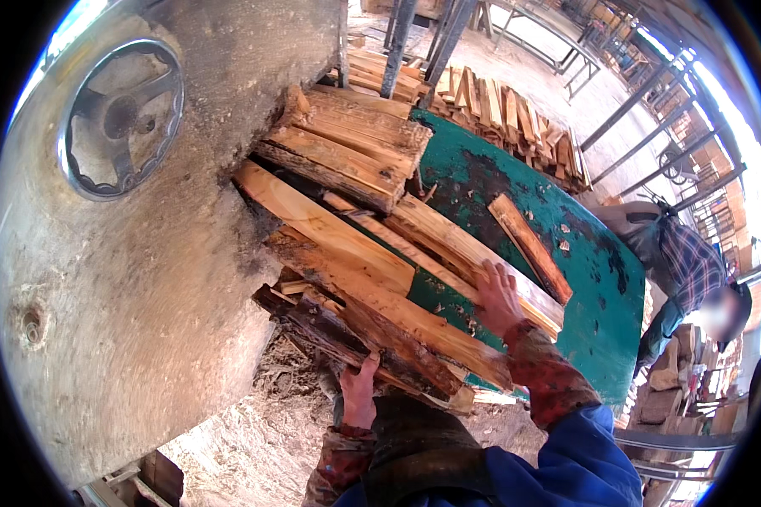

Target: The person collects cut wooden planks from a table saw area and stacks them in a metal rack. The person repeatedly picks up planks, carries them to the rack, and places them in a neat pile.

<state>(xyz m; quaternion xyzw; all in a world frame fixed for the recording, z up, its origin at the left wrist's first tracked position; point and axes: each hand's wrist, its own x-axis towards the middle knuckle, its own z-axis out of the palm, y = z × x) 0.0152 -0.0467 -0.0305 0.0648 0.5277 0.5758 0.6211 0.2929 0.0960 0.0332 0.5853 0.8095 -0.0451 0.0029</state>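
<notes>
Brown bark roughens the nearest slab [314, 328], met by the left hand [360, 394], its grip unclear. Well apart, the right hand [500, 297] lies spread on pale split boards [450, 237] across the worktop [602, 338]; green surface stretches rightward to its edge, past one loose piece [530, 248].

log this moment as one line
left hand: at edge of dark slab | right hand: spread on pale boards | surface: green table | left: handwheel on panel
</notes>
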